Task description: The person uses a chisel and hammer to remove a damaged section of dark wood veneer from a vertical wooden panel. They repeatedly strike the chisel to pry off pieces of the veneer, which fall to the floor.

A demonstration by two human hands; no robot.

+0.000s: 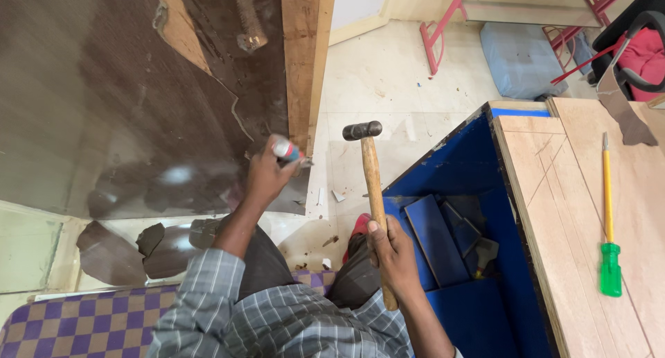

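At the dark panel (125, 101), one hammer (372, 185), one chisel (285, 150)

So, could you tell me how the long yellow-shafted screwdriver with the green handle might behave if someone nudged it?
The yellow-shafted, green-handled screwdriver looks slim and round, so it would probably roll sideways if pushed. It lies flat on the pale plywood board, which seems smooth, so it may also slide easily. It appears rigid and probably light, the handle end likely heavier.

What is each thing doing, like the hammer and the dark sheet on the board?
Hammer: raised, head up, held in right hand.
Chisel: gripped by left hand, against the board.
Dark sheet: partly peeled, pieces broken off.
Screwdriver: lying flat on plywood.
Blue box: open.
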